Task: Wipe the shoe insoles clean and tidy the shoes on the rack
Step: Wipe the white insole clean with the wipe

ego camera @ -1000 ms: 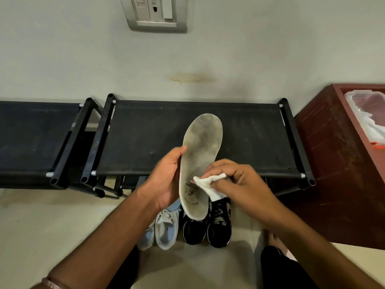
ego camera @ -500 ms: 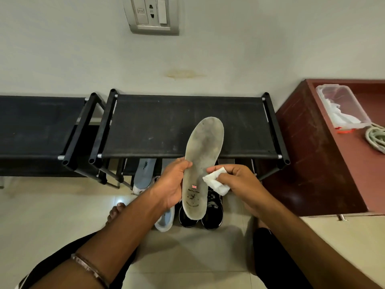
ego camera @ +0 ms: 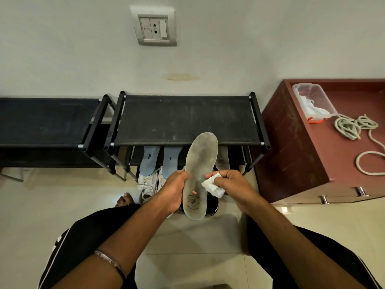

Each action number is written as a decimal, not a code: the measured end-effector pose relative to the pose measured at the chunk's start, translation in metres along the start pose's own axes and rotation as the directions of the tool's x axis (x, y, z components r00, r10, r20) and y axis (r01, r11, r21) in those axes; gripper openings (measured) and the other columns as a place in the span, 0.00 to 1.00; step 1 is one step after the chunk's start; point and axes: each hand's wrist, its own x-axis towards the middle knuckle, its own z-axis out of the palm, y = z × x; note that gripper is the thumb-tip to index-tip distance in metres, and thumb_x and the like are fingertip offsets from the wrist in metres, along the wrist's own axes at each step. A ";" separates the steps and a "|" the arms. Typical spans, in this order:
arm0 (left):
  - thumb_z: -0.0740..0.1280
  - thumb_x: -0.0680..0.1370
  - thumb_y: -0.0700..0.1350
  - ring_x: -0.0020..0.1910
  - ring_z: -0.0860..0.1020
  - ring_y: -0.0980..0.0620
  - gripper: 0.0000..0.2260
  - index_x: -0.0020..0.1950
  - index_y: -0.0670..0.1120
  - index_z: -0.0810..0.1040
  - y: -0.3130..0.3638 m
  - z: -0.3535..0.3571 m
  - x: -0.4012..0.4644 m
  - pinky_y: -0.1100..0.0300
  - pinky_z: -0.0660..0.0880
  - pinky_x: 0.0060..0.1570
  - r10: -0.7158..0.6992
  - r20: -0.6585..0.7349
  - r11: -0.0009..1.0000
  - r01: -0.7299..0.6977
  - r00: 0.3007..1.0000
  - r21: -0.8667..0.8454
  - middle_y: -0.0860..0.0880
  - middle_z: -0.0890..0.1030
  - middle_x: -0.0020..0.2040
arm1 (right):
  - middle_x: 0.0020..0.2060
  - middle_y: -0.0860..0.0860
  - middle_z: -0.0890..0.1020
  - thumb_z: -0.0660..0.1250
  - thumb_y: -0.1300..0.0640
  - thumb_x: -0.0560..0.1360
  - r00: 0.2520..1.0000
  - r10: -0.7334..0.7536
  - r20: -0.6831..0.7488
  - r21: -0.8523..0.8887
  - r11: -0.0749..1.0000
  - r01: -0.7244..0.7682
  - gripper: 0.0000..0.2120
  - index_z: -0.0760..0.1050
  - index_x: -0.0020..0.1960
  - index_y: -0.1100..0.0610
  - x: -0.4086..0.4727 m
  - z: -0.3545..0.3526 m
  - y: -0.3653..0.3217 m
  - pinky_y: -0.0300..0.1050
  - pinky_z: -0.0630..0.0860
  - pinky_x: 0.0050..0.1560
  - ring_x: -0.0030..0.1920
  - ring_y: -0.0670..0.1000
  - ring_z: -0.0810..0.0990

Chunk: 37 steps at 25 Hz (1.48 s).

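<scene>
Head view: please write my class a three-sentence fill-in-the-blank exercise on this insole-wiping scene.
1. The left hand holds the worn grey foam insole; the right hand pinches a white ____.
2. Two ____ insoles lean under the black fabric-topped shoe rack.
3. A coiled ____ lies on the reddish-brown wooden cabinet.

Missing words: wipe; blue; rope

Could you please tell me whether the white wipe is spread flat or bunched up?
Bunched up: the small white wipe is crumpled into a wad, pinched in the right hand beside the worn grey insole that the left hand holds.
</scene>
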 end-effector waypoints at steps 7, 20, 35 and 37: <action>0.60 0.80 0.34 0.48 0.81 0.47 0.11 0.57 0.42 0.79 -0.039 -0.009 -0.011 0.52 0.79 0.49 -0.031 0.043 0.932 0.013 0.999 0.361 0.42 0.84 0.51 | 0.42 0.55 0.84 0.62 0.68 0.74 0.994 0.106 0.032 -0.124 0.987 -0.102 0.11 0.82 0.50 0.62 -0.012 -0.002 0.024 0.41 0.75 0.39 0.40 0.49 0.80; 0.66 0.78 0.35 0.49 0.83 0.38 0.06 0.49 0.42 0.82 -0.050 -0.017 0.085 0.44 0.80 0.50 0.036 -0.118 0.914 0.015 0.992 0.405 0.37 0.84 0.47 | 0.38 0.53 0.82 0.63 0.68 0.75 0.978 0.205 -0.037 -0.102 0.973 -0.207 0.11 0.82 0.52 0.62 0.063 0.005 0.038 0.35 0.75 0.35 0.37 0.46 0.79; 0.63 0.76 0.28 0.55 0.80 0.43 0.15 0.59 0.41 0.77 -0.011 -0.015 0.212 0.58 0.75 0.50 0.117 -0.194 0.912 -0.028 0.974 0.408 0.43 0.82 0.52 | 0.47 0.63 0.84 0.68 0.67 0.71 0.968 0.218 -0.128 -0.004 0.975 -0.220 0.10 0.83 0.50 0.61 0.198 0.000 0.044 0.48 0.78 0.47 0.43 0.54 0.82; 0.65 0.75 0.30 0.55 0.80 0.41 0.12 0.46 0.48 0.76 -0.009 -0.013 0.224 0.51 0.77 0.54 0.112 -0.240 0.919 -0.009 0.964 0.394 0.46 0.82 0.46 | 0.42 0.60 0.84 0.69 0.67 0.72 0.953 0.239 -0.187 0.023 0.971 -0.239 0.05 0.82 0.47 0.61 0.210 -0.001 0.043 0.47 0.78 0.42 0.40 0.54 0.82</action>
